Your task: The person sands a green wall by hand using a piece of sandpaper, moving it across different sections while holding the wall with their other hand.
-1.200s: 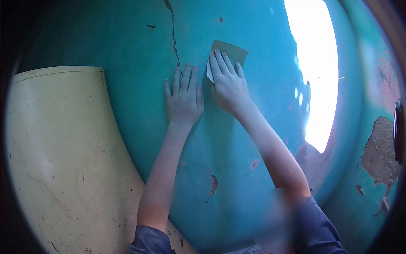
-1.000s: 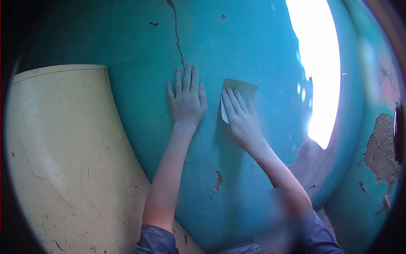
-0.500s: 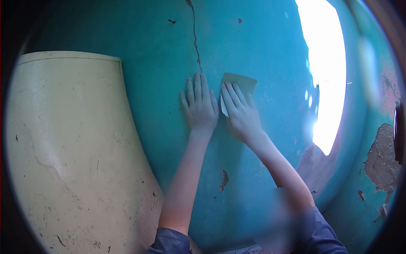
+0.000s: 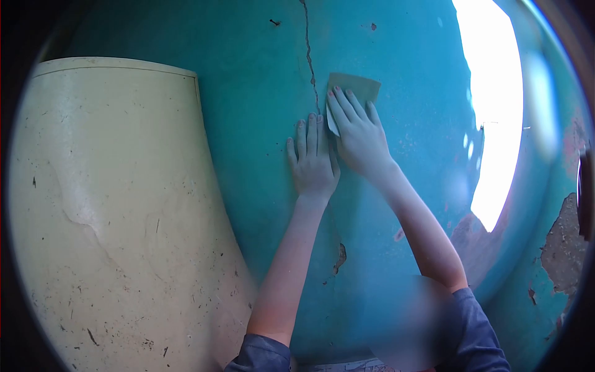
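My left hand (image 4: 314,164) lies flat on a teal painted wall (image 4: 260,93), fingers up and slightly spread, its fingertips by the lower end of a long crack (image 4: 308,56). Right of it and a little higher, my right hand (image 4: 362,136) presses a greyish sheet, apparently sandpaper (image 4: 354,81), against the wall. The sheet's top shows above my fingers, and its left edge bends up to a pale underside. My palm hides the rest of it.
A large cream-coloured panel with scuffs (image 4: 124,186) stands at the left, in front of the wall. Bright light comes through an opening (image 4: 496,111) at the right. A chipped spot (image 4: 340,257) lies below my hands, a nail (image 4: 275,22) above, and bare plaster (image 4: 563,248) at far right.
My right hand has slid the sheet upward along the wall. My left hand stays flat in about the same place. The whole view has shifted slightly, with the wall and panel appearing further right.
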{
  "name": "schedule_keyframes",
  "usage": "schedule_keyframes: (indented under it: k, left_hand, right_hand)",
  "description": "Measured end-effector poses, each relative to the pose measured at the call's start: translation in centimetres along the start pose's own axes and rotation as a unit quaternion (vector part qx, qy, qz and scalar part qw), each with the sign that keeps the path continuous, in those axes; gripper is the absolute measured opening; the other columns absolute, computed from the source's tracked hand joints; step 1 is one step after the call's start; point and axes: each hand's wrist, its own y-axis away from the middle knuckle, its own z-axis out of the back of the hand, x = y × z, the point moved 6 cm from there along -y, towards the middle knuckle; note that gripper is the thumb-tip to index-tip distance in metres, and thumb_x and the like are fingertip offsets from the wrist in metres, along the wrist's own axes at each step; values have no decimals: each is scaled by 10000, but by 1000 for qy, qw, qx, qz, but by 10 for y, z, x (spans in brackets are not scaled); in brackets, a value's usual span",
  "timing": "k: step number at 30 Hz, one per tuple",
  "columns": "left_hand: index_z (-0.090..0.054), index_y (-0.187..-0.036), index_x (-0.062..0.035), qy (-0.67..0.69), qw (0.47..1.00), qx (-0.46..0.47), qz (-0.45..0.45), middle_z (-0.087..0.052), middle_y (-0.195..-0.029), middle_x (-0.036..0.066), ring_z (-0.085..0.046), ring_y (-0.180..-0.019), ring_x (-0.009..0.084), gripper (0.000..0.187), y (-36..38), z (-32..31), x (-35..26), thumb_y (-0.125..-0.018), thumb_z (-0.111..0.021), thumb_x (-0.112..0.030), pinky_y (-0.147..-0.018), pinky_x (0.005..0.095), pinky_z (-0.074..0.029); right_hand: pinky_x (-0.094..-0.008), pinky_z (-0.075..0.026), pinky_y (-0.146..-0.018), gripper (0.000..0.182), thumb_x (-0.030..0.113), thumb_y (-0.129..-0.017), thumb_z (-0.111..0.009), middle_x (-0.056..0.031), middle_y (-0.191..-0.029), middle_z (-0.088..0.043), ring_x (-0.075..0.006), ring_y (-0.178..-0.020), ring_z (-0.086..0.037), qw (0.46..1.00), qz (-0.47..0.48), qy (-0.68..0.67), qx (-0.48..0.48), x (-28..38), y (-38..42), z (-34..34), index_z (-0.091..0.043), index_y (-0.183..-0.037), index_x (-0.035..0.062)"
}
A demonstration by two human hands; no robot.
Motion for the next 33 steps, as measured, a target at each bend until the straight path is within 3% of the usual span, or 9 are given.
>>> schedule_keyframes:
  k: [5, 11, 14, 21, 23, 29, 33]
  left_hand:
    - [-326, -1590, -108, 1, 999, -3, 35, -335, -1644, 78, -297, -1522, 294, 595, 12, 2, -4, -1027, -450, -257, -1211, 546, -217]
    - [-306, -1600, -120, -22, 999, 4, 26, -355, -1634, 87, -305, -1519, 307, 612, 15, 1, -3, -1022, -447, -264, -1206, 554, -221]
    - [-316, -1595, -111, -31, 999, 14, 18, -343, -1640, 87, -293, -1524, 307, 603, 14, 1, -3, -1021, -439, -247, -1207, 552, -221]
    - [-344, -1588, -102, 4, 1000, 4, 28, -324, -1652, 68, -313, -1515, 287, 595, 16, 3, -3, -1018, -442, -240, -1204, 552, -234]
    - [-352, -1578, -70, 9, 1000, 8, 27, -343, -1639, 97, -298, -1519, 325, 580, 17, 3, -4, -1031, -415, -254, -1198, 575, -223]
    - [-359, -1585, -107, -8, 1000, 11, 6, -355, -1633, 107, -322, -1503, 346, 570, 20, 5, -5, -1038, -400, -261, -1186, 597, -227]
    - [-363, -1590, -153, -14, 1000, 13, 2, -351, -1634, 114, -324, -1498, 361, 564, 20, 5, -6, -1038, -397, -263, -1181, 609, -227]
  right_hand:
    - [-560, -319, -1168, 646, 120, -911, -535, -141, -1600, -399, -307, -1476, -388, 998, -6, 4, 67, 9, 58, -1, -396, -1535, 23]
    - [-550, -303, -1180, 653, 136, -912, -543, -145, -1599, -398, -303, -1475, -388, 1000, 5, 3, -2, 8, -32, -2, -390, -1537, 21]
    - [-544, -297, -1184, 652, 122, -909, -541, -135, -1608, -386, -302, -1477, -383, 1000, -10, -9, -6, 8, -31, -5, -392, -1537, 26]
    - [-556, -292, -1190, 678, 85, -900, -535, -98, -1620, -376, -294, -1482, -373, 997, -37, -14, 65, 4, 70, 4, -373, -1559, 75]
    - [-560, -287, -1196, 697, 88, -892, -541, -79, -1611, -392, -285, -1479, -378, 993, -24, 23, 117, -3, 82, 10, -370, -1567, 116]
    - [-557, -271, -1207, 735, 112, -878, -565, -66, -1613, -388, -274, -1486, -363, 996, -81, 30, 26, -50, 24, 15, -346, -1579, 137]
    - [-587, -240, -1204, 744, 108, -880, -548, -115, -1621, -365, -311, -1491, -346, 992, -116, 10, 40, -34, 63, 6, -318, -1587, 98]
